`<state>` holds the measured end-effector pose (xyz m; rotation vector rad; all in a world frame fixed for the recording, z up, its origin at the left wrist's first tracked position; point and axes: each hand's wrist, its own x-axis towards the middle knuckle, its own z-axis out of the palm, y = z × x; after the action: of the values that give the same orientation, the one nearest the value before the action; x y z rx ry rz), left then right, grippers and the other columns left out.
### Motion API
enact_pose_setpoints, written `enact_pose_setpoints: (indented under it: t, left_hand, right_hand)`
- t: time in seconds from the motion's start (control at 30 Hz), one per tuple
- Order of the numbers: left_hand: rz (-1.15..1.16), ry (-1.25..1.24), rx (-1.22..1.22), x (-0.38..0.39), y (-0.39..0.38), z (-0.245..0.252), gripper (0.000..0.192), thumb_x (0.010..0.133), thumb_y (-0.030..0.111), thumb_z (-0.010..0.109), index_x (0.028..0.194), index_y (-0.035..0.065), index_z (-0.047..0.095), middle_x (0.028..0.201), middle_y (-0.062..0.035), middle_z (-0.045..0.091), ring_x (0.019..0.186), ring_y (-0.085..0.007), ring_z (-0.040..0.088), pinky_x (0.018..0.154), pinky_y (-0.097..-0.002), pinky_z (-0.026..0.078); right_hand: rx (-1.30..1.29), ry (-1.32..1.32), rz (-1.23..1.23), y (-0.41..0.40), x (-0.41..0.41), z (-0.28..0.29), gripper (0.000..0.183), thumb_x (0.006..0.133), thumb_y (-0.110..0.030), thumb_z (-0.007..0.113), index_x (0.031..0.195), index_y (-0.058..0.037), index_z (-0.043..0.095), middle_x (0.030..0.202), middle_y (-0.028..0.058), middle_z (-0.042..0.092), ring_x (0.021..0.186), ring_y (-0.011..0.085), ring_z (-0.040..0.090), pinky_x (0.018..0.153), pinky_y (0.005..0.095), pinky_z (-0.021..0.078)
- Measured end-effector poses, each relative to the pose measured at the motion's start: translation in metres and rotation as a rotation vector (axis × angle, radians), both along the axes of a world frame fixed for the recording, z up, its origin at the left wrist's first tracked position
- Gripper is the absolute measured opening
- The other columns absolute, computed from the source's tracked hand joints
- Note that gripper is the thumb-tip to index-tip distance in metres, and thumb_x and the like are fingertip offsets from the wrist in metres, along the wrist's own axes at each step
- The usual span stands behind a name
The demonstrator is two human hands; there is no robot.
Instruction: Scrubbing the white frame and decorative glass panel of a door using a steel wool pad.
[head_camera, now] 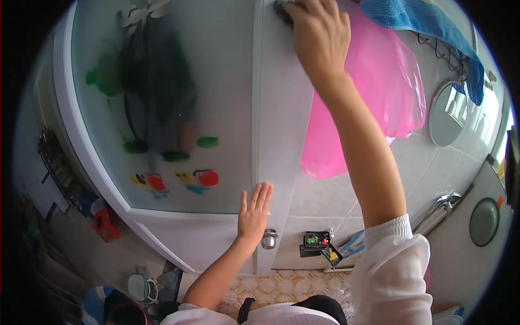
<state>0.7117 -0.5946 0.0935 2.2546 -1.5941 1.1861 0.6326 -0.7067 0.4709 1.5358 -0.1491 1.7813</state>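
A white-framed door with a frosted glass panel (227, 101) stands before me, painted with dark and green shapes and two red and yellow birds. High on the door's right upright, my right hand (323, 36) grips a dark, bristly thing, perhaps a brush, partly cut off by the top edge of the view. My left hand (254, 215) lies with its fingers straight against the frame at the panel's lower right corner. Just below it is a round metal door knob (269, 239). Pink translucent plastic sheeting (382, 81) hangs right behind my right arm.
A blue towel (422, 20), metal hooks and a round mirror (448, 115) hang on the tiled wall at right. Black trays (317, 239) with small items are low beside the door. A red plastic basket (105, 225) and a small white-rimmed stool or container (139, 287) are at left.
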Motion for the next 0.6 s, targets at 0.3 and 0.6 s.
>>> enact_pose_setpoints:
  t: [0.3,0.6]
  left_hand:
    - [0.048,-0.026,-0.004,0.008,0.005,-0.008,0.101,0.078,0.046,0.069,0.156,0.0131,0.015,0.163,-0.001,0.013,0.149,-0.017,0.016,0.121,-0.0475,0.017]
    - [-0.001,-0.014,-0.018,0.0,-0.002,-0.002,0.104,0.076,0.047,0.07,0.156,0.012,0.014,0.163,-0.0022,0.014,0.149,-0.0175,0.016,0.121,-0.0476,0.017]
  right_hand:
    - [-0.085,0.143,0.007,-0.008,0.006,-0.085,0.018,0.077,-0.011,0.061,0.092,-0.0142,0.072,0.097,-0.0031,0.062,0.095,0.0181,0.058,0.074,0.0345,0.0417]
    - [-0.047,-0.063,0.048,-0.005,0.005,0.025,0.017,0.083,-0.009,0.058,0.09,-0.0084,0.073,0.099,0.0034,0.065,0.094,0.0224,0.056,0.077,0.0361,0.041]
